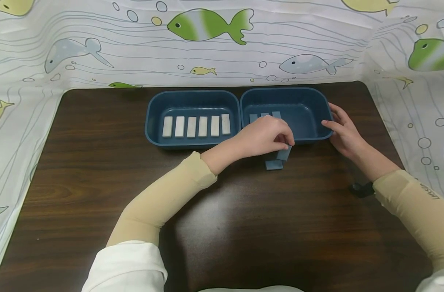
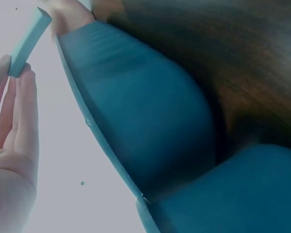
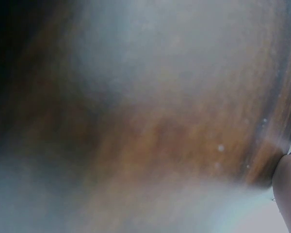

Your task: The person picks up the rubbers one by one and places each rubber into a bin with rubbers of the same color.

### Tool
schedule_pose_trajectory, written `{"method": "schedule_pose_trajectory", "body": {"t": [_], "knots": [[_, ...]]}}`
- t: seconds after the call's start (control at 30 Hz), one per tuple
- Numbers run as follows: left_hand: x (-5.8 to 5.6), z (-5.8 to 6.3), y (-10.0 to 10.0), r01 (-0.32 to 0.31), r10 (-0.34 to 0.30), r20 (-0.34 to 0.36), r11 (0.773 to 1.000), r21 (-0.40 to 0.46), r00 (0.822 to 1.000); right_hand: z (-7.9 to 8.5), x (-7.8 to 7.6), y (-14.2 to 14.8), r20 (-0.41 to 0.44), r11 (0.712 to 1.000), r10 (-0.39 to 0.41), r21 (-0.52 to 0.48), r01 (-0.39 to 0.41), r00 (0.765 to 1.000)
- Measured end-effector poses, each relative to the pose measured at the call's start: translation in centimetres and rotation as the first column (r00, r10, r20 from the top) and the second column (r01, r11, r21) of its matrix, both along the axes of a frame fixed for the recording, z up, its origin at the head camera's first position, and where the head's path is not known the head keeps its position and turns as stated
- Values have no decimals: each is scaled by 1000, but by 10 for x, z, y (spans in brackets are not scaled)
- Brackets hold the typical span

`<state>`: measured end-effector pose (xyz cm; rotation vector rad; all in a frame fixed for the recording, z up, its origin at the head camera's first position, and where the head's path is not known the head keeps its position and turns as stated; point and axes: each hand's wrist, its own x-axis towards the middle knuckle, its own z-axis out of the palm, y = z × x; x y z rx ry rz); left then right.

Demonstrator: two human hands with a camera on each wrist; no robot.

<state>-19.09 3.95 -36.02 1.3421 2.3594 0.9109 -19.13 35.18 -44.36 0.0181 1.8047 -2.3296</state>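
Note:
My left hand (image 1: 263, 136) is over the front wall of the right blue bin (image 1: 306, 141). It pinches a small blue-grey block (image 1: 284, 153) between thumb and fingertips; the left wrist view shows the same block (image 2: 29, 43) tilted, most of it sticking out beyond the fingers. Just below in the head view, another blue-grey block (image 1: 274, 165) lies on the table. Inside the right bin, several blue-grey blocks (image 1: 276, 114) stand in a row, partly hidden behind my left hand. My right hand (image 1: 346, 134) grips that bin's right end, thumb over the rim.
The left blue bin (image 1: 193, 93) sits against the right one and holds several white blocks (image 1: 191, 127) in a row. Both stand at the back of the dark wooden table (image 1: 98, 170), before a fish-print curtain (image 1: 222, 56). A small black object (image 1: 362, 189) is by my right forearm.

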Motion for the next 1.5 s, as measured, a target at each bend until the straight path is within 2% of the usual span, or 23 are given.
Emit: {"method": "schedule_pose_trajectory", "body": {"t": [0.47,0.67,0.77,0.87,0.97,1.13,1.5], "knots": [[-26,9,16,-86,86,3,994,65,996,0,1,-1,-2,1000,-1,21,1,1000],[-35,9,20,-124,124,-1,989,82,992,0,0,-1,2,1000,-2,28,2,1000],[-39,7,22,-158,157,19,984,87,987,0,0,0,9,1000,-2,26,2,1000],[-45,5,26,-210,204,62,973,95,977,0,0,0,14,1000,-2,22,2,1000],[-51,1,28,-268,255,123,959,97,959,0,1,0,15,1000,-3,16,3,1000],[-58,-5,30,-326,304,200,941,86,931,-1,0,0,10,1000,-2,16,2,1000],[-69,-19,40,-402,372,261,913,72,891,0,0,1,7,1000,-2,16,1,1000]]}}
